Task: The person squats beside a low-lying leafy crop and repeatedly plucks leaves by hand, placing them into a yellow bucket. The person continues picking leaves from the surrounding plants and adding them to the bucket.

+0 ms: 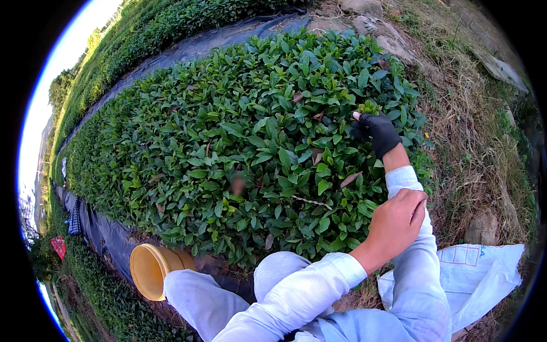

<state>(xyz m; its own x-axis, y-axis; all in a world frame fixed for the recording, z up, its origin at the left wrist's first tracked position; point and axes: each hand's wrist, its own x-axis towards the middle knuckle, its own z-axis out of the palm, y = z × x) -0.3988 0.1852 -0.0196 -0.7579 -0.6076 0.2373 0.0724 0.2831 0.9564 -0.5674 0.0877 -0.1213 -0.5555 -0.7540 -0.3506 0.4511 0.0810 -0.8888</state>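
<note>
A dense bush with glossy green leaves, which looks like a tea bush [239, 128], fills the middle of the head view. My right hand [376, 130], in a black fingerless glove, reaches to the bush's right side. Its thumb tip shows, and a tuft of pale green leaves [370, 107] pokes out at its fingers. Bare, my left hand [394, 224] crosses over my right forearm with its back towards me. Its fingers curl down at the light blue right sleeve [404, 181]; whether they pinch the cloth is hidden.
A yellow bucket [181, 258] tilts beside my knee at the lower left. White woven sack [483, 273] lies at lower right. Dry grass [466, 141] and stones [482, 227] border the bush. Black ground sheeting [188, 45] runs behind it, with another hedge row [149, 30] beyond.
</note>
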